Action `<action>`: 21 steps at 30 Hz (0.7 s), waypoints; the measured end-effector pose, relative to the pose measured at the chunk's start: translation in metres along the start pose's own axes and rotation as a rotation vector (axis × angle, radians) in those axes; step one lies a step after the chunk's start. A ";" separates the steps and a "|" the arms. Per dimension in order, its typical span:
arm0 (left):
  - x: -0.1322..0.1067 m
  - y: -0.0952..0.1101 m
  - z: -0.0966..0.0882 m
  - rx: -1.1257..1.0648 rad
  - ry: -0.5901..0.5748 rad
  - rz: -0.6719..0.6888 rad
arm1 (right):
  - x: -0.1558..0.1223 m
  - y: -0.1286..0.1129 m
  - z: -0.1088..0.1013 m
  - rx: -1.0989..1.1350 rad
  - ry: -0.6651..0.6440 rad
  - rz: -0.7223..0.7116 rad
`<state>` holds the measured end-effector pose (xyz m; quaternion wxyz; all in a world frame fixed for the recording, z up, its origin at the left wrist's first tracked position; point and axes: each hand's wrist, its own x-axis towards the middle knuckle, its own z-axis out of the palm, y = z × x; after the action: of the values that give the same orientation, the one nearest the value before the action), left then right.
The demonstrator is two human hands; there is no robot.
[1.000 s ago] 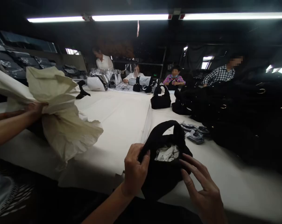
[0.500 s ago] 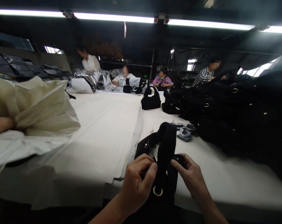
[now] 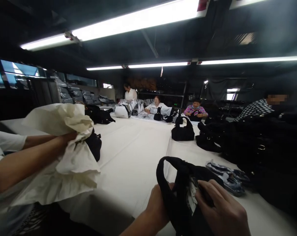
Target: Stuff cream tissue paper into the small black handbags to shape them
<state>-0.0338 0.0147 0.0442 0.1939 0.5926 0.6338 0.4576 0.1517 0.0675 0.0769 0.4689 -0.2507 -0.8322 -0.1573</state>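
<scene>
Black bag (image 3: pixel 179 203) at near edge of tabletop (image 3: pixel 133 147) holds pale stuffing (image 3: pixel 192 198), not yet closed; right hand (image 3: pixel 222 203) pinches bag, left hand's (image 3: pixel 158 200) grip hidden behind strap (image 3: pixel 160 173), cannot tell

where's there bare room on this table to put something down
The widest bare patch is the middle of the white-covered table, between the crumpled paper on the left and the held black handbag. A smaller one lies between the upright handbag and the plastic-wrapped items. It's crowded at right, with heaped black bags, and along the far end.
</scene>
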 end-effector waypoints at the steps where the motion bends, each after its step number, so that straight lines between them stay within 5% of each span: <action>1: -0.001 0.001 0.004 0.017 0.007 0.032 | 0.002 0.001 0.001 -0.008 -0.036 0.032; 7: -0.003 0.009 0.027 0.233 0.169 0.236 | -0.020 0.029 -0.003 -0.147 -0.320 0.326; 12: -0.001 0.035 0.050 0.292 0.201 0.292 | -0.036 0.052 -0.009 -0.252 -0.437 0.424; 17: 0.004 0.053 0.058 0.307 0.061 0.198 | -0.014 0.051 -0.013 -0.200 -0.625 0.295; 21: 0.007 0.043 0.045 0.219 0.009 0.169 | 0.015 0.054 -0.029 -0.082 -0.607 0.151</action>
<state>0.0244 0.0323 0.0582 0.0859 0.6595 0.6286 0.4032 0.1958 0.1022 0.1059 0.1989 -0.3662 -0.9061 -0.0734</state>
